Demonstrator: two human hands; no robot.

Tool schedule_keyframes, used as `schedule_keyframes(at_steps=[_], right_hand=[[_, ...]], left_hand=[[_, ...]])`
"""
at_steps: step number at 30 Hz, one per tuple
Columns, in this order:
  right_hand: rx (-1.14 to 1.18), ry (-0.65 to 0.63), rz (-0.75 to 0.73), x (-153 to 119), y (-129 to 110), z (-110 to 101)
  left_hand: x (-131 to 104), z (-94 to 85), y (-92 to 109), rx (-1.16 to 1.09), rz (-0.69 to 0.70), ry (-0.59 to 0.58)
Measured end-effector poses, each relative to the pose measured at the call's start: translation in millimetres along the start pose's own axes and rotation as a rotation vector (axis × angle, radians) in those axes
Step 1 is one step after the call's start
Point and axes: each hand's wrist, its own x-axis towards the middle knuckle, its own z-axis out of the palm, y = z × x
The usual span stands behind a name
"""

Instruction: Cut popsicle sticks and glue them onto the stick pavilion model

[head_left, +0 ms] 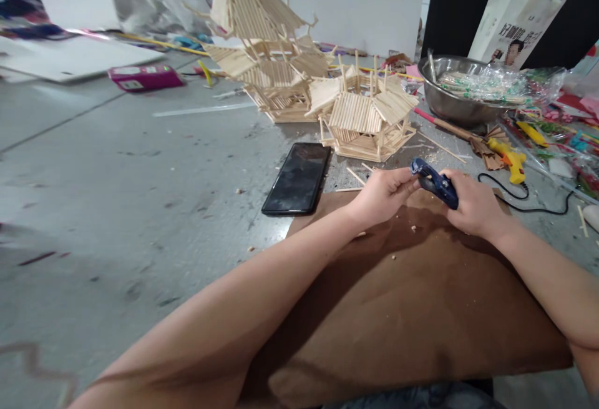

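My right hand (pixel 475 204) is closed around a dark blue hand tool (pixel 436 183) with a curved, jaw-like head that points left. Close by, my left hand (pixel 382 195) has its fingers pinched together at the tool's head. Whatever those fingers hold is too small or hidden to name. Both hands are above a brown sheet (pixel 421 309), on which small wooden bits lie. Beyond them stands a low wooden-stick pavilion model (pixel 360 115) with several upright posts, and behind it a taller stick model (pixel 269 53) with a pointed roof.
A black phone (pixel 298 178) lies left of my hands. At right are a yellow glue gun (pixel 515 162) with a black cord and a metal bowl (pixel 449 106) of bagged sticks. A white bag (pixel 519 15) stands behind; a magenta box (pixel 145 77) lies far left.
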Motion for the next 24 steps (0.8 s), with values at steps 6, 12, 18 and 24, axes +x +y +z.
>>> schedule_keyframes(at_steps=[6,12,18,24], right_hand=[[-0.020,-0.039,0.027,0,-2,-1],[-0.018,-0.086,0.062,0,-2,-1],[-0.023,-0.139,0.113,1,-5,-4],[-0.030,-0.204,0.180,3,-11,-9]], left_hand=[[0,0.8,1,-0.010,0.021,0.019],[-1,2.0,1,0.037,-0.001,0.036],[-1,5.8,0,0.072,-0.036,0.060],[-4,9.7,0,0.113,-0.151,0.145]])
